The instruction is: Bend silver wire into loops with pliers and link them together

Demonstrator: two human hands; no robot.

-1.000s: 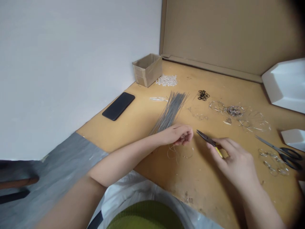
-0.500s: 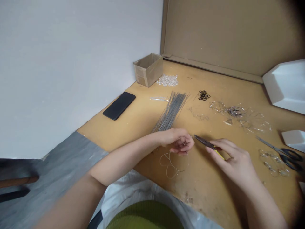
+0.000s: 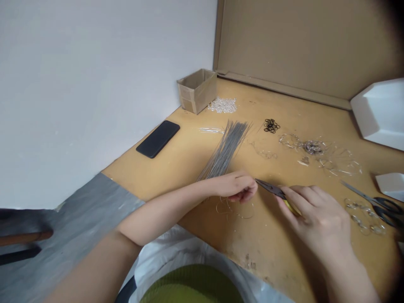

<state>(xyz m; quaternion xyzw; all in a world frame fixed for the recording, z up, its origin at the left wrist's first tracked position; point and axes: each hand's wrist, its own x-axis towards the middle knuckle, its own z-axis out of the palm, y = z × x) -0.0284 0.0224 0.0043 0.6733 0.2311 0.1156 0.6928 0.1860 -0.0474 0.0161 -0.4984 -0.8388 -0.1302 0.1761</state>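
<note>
My left hand (image 3: 236,187) is curled at the table's middle, pinching a thin silver wire (image 3: 233,208), whose loops trail onto the wood below it. The fingers hide the pinched part of the wire. My right hand (image 3: 315,214) grips needle-nose pliers (image 3: 271,189) with yellow handles. The dark steel jaws point left, their tips right beside my left fingertips. Whether the jaws hold the wire is hidden. Just beyond my left wrist lies a fanned bundle of long grey wire rods (image 3: 224,149).
A wooden tabletop (image 3: 202,176) carries a small cardboard box (image 3: 197,91), clear beads (image 3: 222,105), a black phone (image 3: 158,139), black rings (image 3: 271,125), beaded wire pieces (image 3: 318,153), and black-handled scissors (image 3: 386,210). White angular containers (image 3: 378,113) stand right, before a cardboard sheet (image 3: 299,42).
The pliers' tips have moved down and left, closer to my left fingers. The wire loops under my left hand have drawn up from their lower hang half a second ago.
</note>
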